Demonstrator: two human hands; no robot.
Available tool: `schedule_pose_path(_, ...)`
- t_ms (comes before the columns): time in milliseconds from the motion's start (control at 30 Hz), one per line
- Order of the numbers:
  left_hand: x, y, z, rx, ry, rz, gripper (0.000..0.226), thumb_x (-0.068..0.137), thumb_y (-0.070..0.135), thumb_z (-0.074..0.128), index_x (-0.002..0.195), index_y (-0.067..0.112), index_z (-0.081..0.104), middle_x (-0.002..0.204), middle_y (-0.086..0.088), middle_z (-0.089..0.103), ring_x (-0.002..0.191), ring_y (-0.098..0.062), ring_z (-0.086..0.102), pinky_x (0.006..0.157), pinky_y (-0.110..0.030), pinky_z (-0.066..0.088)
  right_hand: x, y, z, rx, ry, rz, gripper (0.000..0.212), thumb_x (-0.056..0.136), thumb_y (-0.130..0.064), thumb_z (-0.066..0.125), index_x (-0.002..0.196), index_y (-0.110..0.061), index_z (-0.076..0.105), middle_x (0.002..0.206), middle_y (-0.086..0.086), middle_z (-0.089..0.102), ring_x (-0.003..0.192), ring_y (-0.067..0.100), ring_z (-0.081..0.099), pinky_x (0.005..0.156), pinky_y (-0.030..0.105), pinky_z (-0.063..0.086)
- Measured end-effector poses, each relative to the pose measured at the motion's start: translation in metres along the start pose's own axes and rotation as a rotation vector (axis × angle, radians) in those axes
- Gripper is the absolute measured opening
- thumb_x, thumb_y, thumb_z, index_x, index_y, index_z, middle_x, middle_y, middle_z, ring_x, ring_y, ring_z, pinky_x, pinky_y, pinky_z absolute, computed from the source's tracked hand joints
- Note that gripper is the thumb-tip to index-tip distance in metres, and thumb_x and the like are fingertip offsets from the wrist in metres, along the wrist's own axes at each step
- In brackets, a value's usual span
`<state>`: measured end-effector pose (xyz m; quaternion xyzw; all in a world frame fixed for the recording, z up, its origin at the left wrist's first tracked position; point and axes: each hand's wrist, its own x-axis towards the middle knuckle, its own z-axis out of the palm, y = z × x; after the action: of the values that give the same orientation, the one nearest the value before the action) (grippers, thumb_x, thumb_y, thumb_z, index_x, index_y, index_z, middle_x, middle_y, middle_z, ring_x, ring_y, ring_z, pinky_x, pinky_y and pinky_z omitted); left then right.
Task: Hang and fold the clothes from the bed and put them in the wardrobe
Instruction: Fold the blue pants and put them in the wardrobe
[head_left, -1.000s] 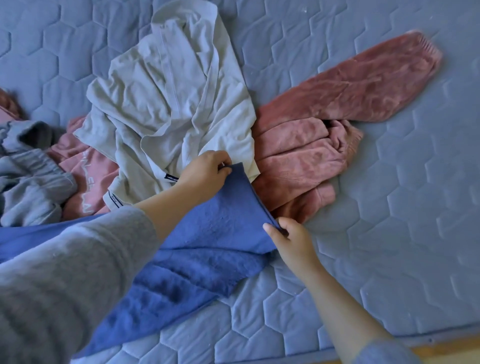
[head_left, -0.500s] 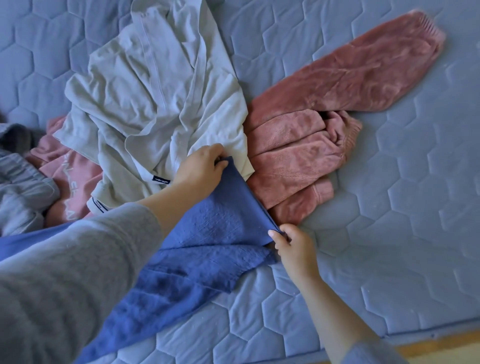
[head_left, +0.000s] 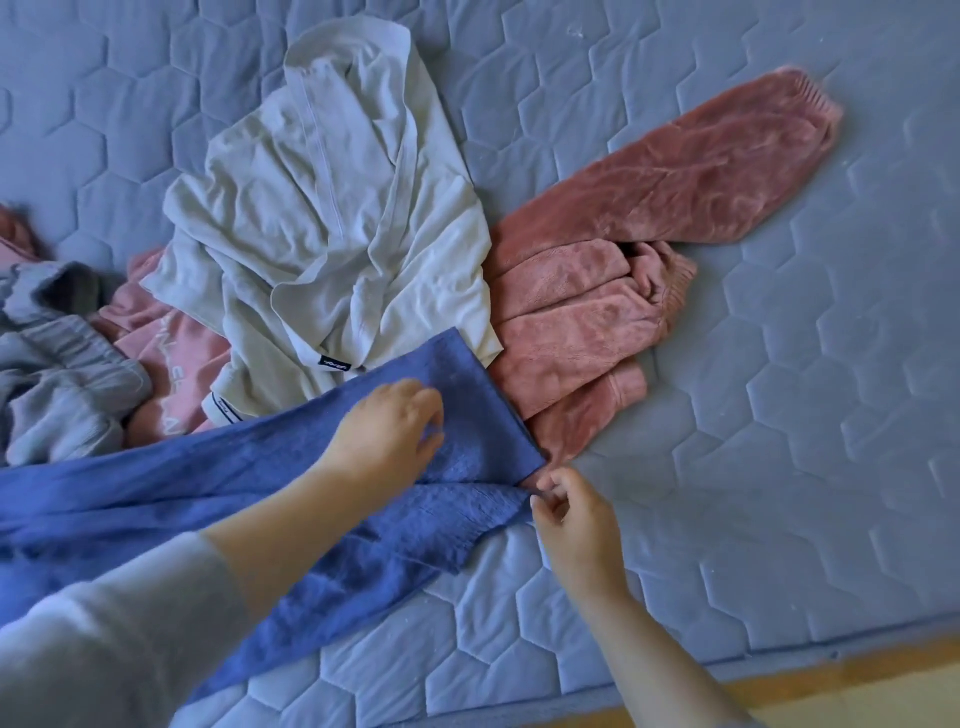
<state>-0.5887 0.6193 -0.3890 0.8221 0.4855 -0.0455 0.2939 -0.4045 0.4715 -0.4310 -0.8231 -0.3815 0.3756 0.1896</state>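
Blue knitted garment (head_left: 260, 493): spread on the bed (head_left: 779, 467) near its front edge, with its end folded and lying over the hem of a pale crumpled top (head_left: 332, 218).
Left hand (head_left: 387, 434): over the blue fold, grip loose, fingers relaxed, holding nothing.
Right hand (head_left: 576, 525): grip closed, pinching the garment's lower corner.
Pink fleece trousers (head_left: 597, 312): just beside the corner.
Grey garment (head_left: 57, 384) and pink lettered garment (head_left: 171, 358): at the far left.

I read white block lettering on the pink garment (head_left: 176, 358), partly covered; only "EL" and "A" resolve, possibly. The dark tag (head_left: 335, 364) on the pale garment (head_left: 332, 208) carries white script, illegible.
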Motion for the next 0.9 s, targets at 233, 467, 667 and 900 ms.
schedule_pose_path(233,-0.066,0.004,0.043,0.144,-0.229,0.11,0.019,0.075,0.022,0.072,0.093,0.017,0.066,0.096,-0.001,0.061,0.09,-0.024,0.061,0.07,-0.033,0.053,-0.027,0.019,0.007,-0.052,-0.061,0.053,0.017,0.083,-0.003,0.063,0.096,-0.014,0.063,0.081,-0.001,0.061,0.075,0.018,0.056,0.07,0.029,0.046)
schedule_pose_path(467,-0.08,-0.004,0.071,0.229,-0.22,0.238,0.037,0.04,0.019,0.083,0.073,0.021,0.067,0.077,0.004,0.061,0.065,-0.019,0.059,0.055,-0.027,0.05,-0.035,0.024,0.02,-0.125,0.015,-0.029,0.044,0.085,-0.009,0.07,0.127,-0.004,0.056,0.121,0.012,0.059,0.112,0.027,0.057,0.097,0.04,0.047)
schedule_pose_path(667,-0.074,-0.012,0.083,0.349,-0.116,0.433,0.012,0.068,0.009,0.067,0.075,0.019,0.067,0.078,0.001,0.06,0.064,-0.021,0.055,0.056,-0.031,0.048,-0.018,0.022,0.027,-0.148,-0.041,0.016,0.05,0.087,-0.014,0.067,0.134,-0.007,0.053,0.126,0.012,0.057,0.118,0.026,0.054,0.1,0.035,0.042)
schedule_pose_path(900,-0.059,-0.004,0.081,0.413,0.012,0.605,0.031,0.077,0.009,0.041,0.053,0.017,0.059,0.057,0.001,0.053,0.049,-0.018,0.051,0.044,-0.024,0.042,-0.006,0.02,0.03,-0.237,-0.096,0.048,0.027,0.088,-0.02,0.065,0.112,-0.01,0.062,0.114,0.008,0.058,0.108,0.026,0.055,0.088,0.036,0.045)
